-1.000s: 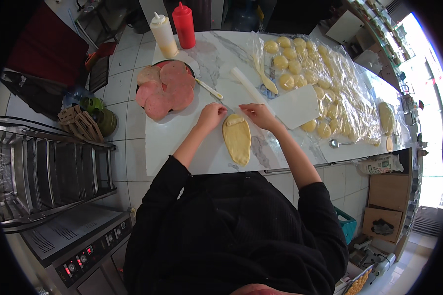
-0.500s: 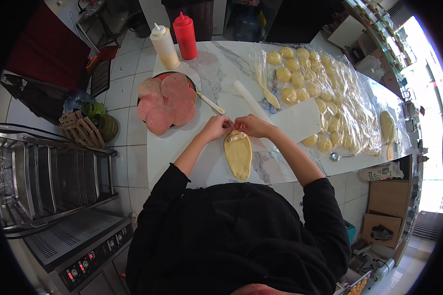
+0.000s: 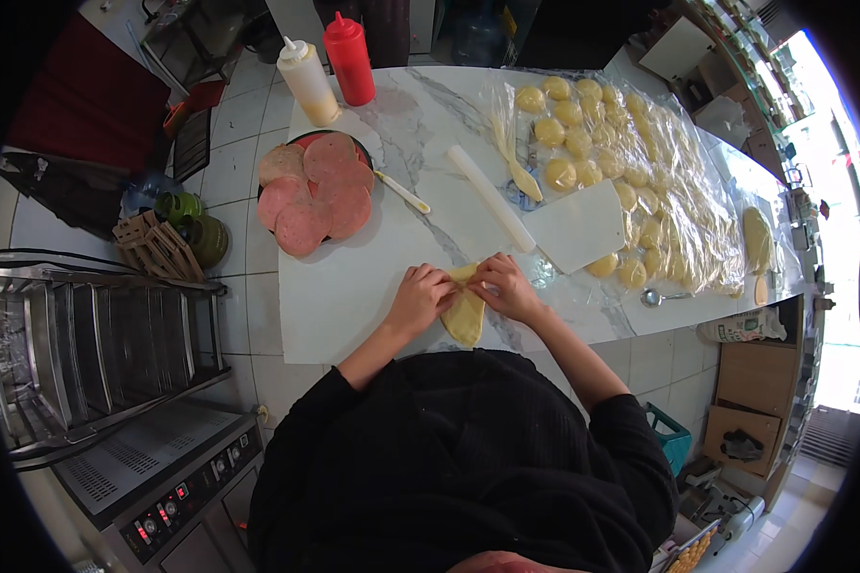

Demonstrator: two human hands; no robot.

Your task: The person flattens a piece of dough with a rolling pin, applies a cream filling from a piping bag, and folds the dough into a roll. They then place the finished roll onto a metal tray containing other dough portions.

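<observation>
A flattened piece of yellow dough [image 3: 463, 323] lies on the marble table close to my body. Its far end is rolled over toward me, and the near end tapers flat. My left hand [image 3: 420, 298] pinches the left side of the roll with curled fingers. On the opposite side my right hand [image 3: 506, 286] grips the dough the same way. Both sets of fingertips cover part of the fold. Beyond my right hand rests a white rolling pin [image 3: 490, 199], beside a white flat scraper board [image 3: 577, 227].
Pink meat slices [image 3: 317, 196] fill a round plate at the left, with a white-handled knife [image 3: 403, 192] alongside. A cream bottle [image 3: 309, 82] and a red squeeze bottle [image 3: 350, 61] stand behind. Many dough balls [image 3: 561, 174] lie under plastic at right, near a brush [image 3: 520, 172] and metal spoon [image 3: 653, 297].
Both hands have come nearer to my body, rolling the far end of the dough over. The flat part is shorter now. My view has shifted slightly.
</observation>
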